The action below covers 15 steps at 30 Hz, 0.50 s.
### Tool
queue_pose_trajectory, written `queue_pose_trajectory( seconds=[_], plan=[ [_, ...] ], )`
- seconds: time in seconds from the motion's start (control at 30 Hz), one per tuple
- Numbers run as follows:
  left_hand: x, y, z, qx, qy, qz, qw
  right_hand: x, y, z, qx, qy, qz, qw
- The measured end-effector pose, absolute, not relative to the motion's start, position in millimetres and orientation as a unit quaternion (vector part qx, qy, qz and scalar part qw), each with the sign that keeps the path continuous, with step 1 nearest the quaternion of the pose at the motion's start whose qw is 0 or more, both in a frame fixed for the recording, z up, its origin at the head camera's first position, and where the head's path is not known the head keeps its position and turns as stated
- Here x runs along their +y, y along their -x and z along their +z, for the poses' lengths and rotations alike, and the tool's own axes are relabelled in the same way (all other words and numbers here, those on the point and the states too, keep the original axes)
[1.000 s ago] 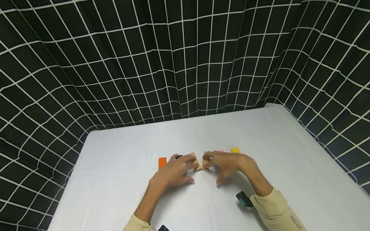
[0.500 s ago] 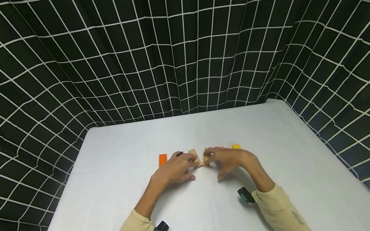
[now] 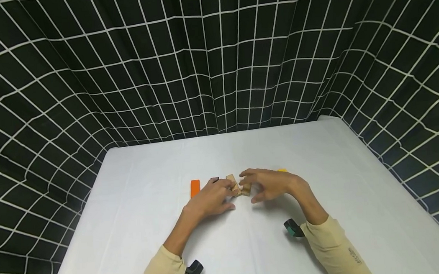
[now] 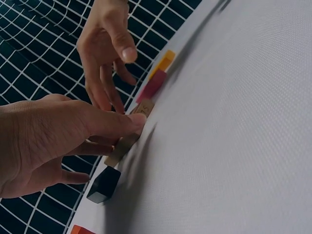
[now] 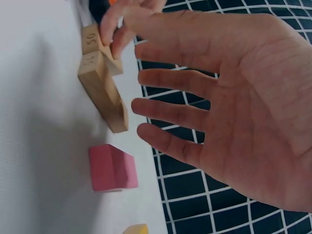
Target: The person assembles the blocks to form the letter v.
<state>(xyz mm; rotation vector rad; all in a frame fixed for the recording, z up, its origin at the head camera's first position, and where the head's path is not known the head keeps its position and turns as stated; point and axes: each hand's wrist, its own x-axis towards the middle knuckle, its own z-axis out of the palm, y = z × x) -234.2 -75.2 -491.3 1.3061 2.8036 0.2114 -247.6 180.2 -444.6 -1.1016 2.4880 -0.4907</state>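
Observation:
Two wooden blocks with dark markings on their ends meet at an angle. My left hand (image 3: 210, 197) is at the left wooden block (image 3: 231, 179), its fingers touching the block and its thumb apart. In the right wrist view, two of its fingers rest against that block near the end marked 30 (image 5: 91, 37). The right wooden block (image 5: 100, 87) lies with one end against the other block. My right hand (image 3: 267, 183) hovers just right of it with fingers spread and relaxed; in the right wrist view a gap shows between those fingertips and the block.
Left of the wooden pair stand a black block (image 4: 104, 185) and an orange block (image 3: 195, 188). A pink block (image 5: 112, 168) and a yellow block (image 3: 282, 170) lie to the right. All sit on a white table (image 3: 149, 166), with a black gridded curtain (image 3: 171, 81) around it.
My right hand has come off the right wooden block, its fingers lifting and spreading. The left hand stays at the left block. The head view has shifted slightly.

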Motion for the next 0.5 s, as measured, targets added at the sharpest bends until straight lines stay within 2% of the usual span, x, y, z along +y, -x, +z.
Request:
queue_pose_trajectory(
  seconds=[0.5],
  plan=[
    [-73.8,234.4,-491.8,0.907,-0.417,0.054,0.017,214.0,252.5,-437.3,0.924,0.324,-0.157,0.131]
  ],
)
